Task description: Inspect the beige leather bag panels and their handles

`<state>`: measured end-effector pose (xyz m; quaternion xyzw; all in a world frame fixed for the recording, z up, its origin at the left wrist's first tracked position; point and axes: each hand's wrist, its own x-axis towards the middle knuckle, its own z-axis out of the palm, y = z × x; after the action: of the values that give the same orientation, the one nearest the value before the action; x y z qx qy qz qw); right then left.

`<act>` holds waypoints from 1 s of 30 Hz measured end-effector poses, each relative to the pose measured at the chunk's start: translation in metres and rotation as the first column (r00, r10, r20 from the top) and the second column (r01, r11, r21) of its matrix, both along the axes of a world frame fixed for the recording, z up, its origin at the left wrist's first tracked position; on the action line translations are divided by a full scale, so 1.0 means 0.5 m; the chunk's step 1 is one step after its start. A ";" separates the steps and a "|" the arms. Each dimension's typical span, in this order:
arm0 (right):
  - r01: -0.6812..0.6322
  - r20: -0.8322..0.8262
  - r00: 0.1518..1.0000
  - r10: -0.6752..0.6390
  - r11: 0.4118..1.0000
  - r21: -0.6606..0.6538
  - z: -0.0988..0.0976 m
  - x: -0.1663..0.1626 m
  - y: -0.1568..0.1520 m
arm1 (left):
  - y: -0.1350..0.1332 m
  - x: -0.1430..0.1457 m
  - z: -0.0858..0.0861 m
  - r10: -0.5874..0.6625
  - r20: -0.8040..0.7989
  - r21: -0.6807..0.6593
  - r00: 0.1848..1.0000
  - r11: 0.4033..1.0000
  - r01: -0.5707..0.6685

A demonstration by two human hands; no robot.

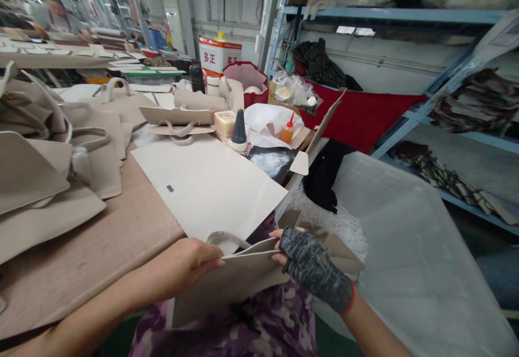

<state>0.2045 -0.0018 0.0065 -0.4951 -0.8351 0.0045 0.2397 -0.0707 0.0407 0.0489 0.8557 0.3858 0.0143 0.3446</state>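
Writing: the white and orange can (219, 54) at the back of the table carries red characters, 多正, printed twice; nothing else you can read from here.
Small mark: the white sheet (211, 184) in front of you bears one small grey rectangle near its left side, too small to make out.
Table: your bench (97, 249) is covered in brown gridded board; the white sheet lies on it and overhangs the near edge.
Left of you: beige bags (48, 151) with looped handles are stacked on the bench, some flat, some leaning.
Behind the sheet: a dark cone-tipped bottle (239, 128), a cream block (225, 123) and a small orange squeeze bottle (287, 130) with a red tip stand close together.
Room: a workshop with blue metal shelving (409, 15) on your right holding dark stacked material, a red cloth (360, 116) below it, and another person (54, 13) at a far table.
Right side: a large clear plastic bag (409, 254) hangs open beside your knee.
Panel: the beige panel (231, 281) is flat, stiff-looking and pale, held over your lap just past the bench edge, with a curved handle strap (227, 236) showing at its top.
Left hand: your left hand (188, 262) is bare and closed on the panel's left top edge, thumb on top.
Right hand: your right hand (312, 265), in a grey fingerless glove, pinches the panel's right top edge.
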 end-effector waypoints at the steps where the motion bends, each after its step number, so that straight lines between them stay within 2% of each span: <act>1: -0.016 -0.002 1.000 0.016 1.000 0.020 -0.004 0.007 0.002 | 0.004 -0.009 -0.005 -0.012 0.003 -0.031 1.000 0.999 0.012; 5: -0.019 0.056 0.998 0.011 0.988 0.153 0.004 0.000 0.004 | 0.012 -0.022 -0.007 -0.044 -0.058 -0.032 0.997 0.999 0.042; 9: -0.045 0.163 0.987 -0.001 0.959 0.281 0.026 -0.028 0.000 | 0.006 0.017 0.015 -0.063 -0.151 0.040 0.987 0.997 0.070; 14: -0.044 0.218 0.976 -0.002 0.977 0.208 0.036 -0.048 -0.009 | 0.006 0.078 0.016 -0.073 -0.214 0.179 0.974 0.977 0.112; 17: -0.026 0.092 0.996 0.013 0.990 0.142 0.038 -0.045 -0.012 | 0.007 0.085 0.008 -0.092 -0.175 0.200 0.980 0.972 0.127; 21: -0.034 -0.256 0.967 0.007 0.994 -0.102 0.055 -0.028 -0.012 | 0.003 0.074 0.006 -0.155 -0.120 0.140 0.981 0.975 0.172; 24: -0.108 -0.341 0.940 0.023 0.967 -0.231 0.063 -0.013 -0.014 | 0.001 0.068 0.012 -0.188 -0.082 0.117 0.979 0.973 0.197; 26: -0.176 -0.389 0.919 0.070 0.953 -0.245 0.058 -0.005 -0.019 | 0.001 0.065 0.017 -0.188 -0.062 0.098 0.980 0.976 0.193; 28: -0.219 -0.411 0.903 0.124 0.956 -0.195 0.050 0.002 -0.026 | 0.002 0.062 0.021 -0.186 -0.043 0.076 0.982 0.979 0.188; 30: -0.215 -0.422 0.897 0.132 0.964 -0.154 0.042 0.008 -0.033 | 0.003 0.059 0.021 -0.181 -0.023 0.057 0.983 0.982 0.182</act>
<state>0.2085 -0.0184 0.0278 -0.4276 -0.8031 0.2114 0.3571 -0.0410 0.0424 0.0593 0.8972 0.3087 -0.0135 0.3156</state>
